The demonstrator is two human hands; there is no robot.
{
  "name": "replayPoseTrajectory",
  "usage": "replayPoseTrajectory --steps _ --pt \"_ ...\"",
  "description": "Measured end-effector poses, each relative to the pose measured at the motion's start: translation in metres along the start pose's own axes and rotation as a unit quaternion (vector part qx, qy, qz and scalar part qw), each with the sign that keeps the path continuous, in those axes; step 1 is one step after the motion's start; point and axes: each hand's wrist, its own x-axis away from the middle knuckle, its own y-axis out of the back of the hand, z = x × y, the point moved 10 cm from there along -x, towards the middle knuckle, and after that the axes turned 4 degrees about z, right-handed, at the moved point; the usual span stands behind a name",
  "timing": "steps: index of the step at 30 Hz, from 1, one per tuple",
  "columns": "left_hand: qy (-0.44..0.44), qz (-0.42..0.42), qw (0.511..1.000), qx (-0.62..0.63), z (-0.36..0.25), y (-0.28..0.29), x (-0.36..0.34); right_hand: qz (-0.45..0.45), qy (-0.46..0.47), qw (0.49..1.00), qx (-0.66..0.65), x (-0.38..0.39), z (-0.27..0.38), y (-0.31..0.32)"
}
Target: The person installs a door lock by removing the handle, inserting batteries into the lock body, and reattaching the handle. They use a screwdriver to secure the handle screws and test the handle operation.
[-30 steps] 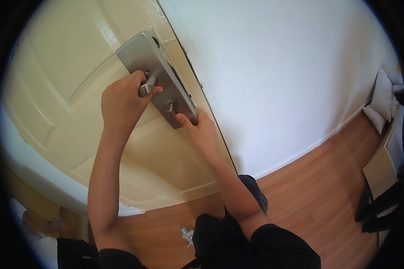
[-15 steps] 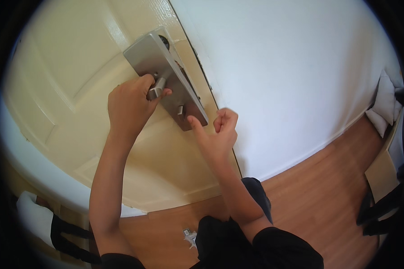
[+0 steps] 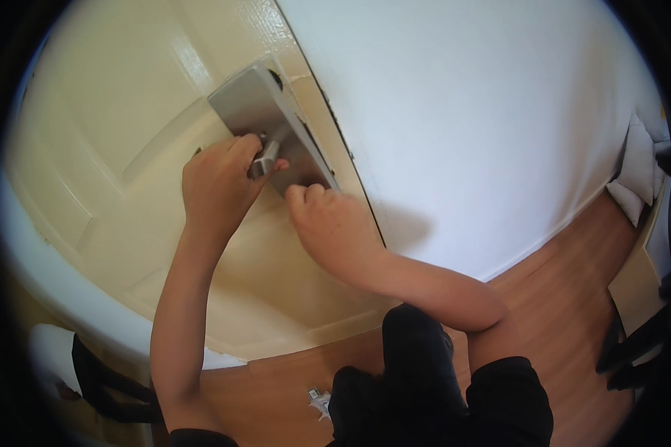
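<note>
A brushed metal lock plate (image 3: 247, 93) sits slanted against the cream door (image 3: 149, 97). Its upper right edge stands a little off, baring a dark hole (image 3: 276, 76) behind it. My left hand (image 3: 218, 179) is wrapped round the lever handle (image 3: 264, 161), whose squared end pokes out between thumb and fingers. Over the plate's lower end my right hand (image 3: 335, 227) is closed, its fingers curled at the spot of the small thumb turn. That thumb turn and the plate's bottom edge are hidden under the fingers.
A white wall (image 3: 455, 134) runs right from the door's edge. On the wooden floor (image 3: 276, 387) lies a small silvery item (image 3: 319, 402) by my knees. Cushions (image 3: 637, 167) and a tan panel (image 3: 637, 287) are far right. Another person in white (image 3: 52, 354) shows at lower left.
My right hand has turned over and closed its fingers onto the plate's lower end, with the elbow swung out to the right. My left hand keeps its hold on the lever handle.
</note>
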Motion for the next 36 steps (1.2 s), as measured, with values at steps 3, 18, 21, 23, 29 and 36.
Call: replayPoseTrajectory --steps 3,18,21,23,29,36 --pt "-0.006 0.01 1.0 0.011 -0.002 -0.004 -0.007 0.018 -0.009 0.999 -0.047 0.002 -0.021 -0.003" --pt "-0.015 -0.016 0.998 0.053 0.01 -0.008 0.009 -0.009 -0.073 0.984 -0.161 0.002 -0.018 -0.02" --pt "-0.002 -0.026 0.998 0.064 0.01 -0.008 0.007 -0.089 -0.176 0.965 -0.175 0.011 -0.029 -0.016" --pt "-0.004 -0.028 0.998 0.059 0.009 -0.01 0.006 -0.042 -0.224 0.96 -0.159 0.01 -0.031 -0.031" --pt "-0.033 -0.03 0.998 0.037 0.017 -0.011 0.018 -0.012 -0.25 0.954 -0.163 0.004 -0.018 -0.042" --pt "-0.044 -0.066 0.997 0.011 0.026 -0.004 0.032 -0.029 -0.255 0.936 -0.242 0.01 -0.008 -0.044"
